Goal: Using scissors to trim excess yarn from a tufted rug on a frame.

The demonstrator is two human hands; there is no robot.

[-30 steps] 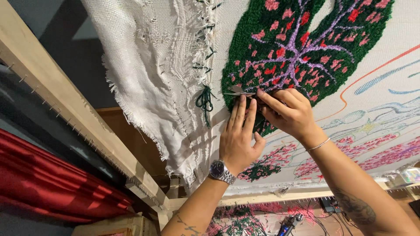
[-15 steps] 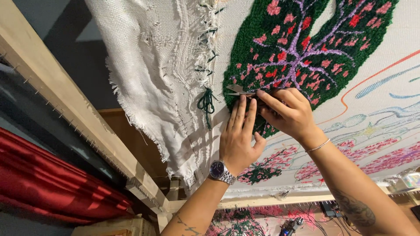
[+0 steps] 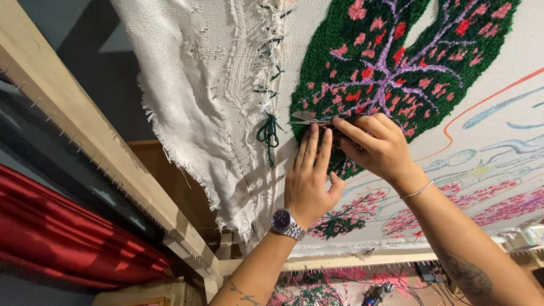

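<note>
The big green leaf (image 3: 396,62) on the stretched cloth (image 3: 487,158) is fully tufted and its left edge is being trimmed with small scissors (image 3: 309,119) gripped in the right hand (image 3: 377,144), the left hand (image 3: 310,181) laid flat and open just below, while the drawn outlines at right are judged mostly unfilled.

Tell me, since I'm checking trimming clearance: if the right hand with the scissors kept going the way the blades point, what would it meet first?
The right hand points the scissors leftward along the green tufted leaf edge. Past the tips comes bare backing cloth, then likely the dangling green yarn knot, though depth is unclear.
</note>
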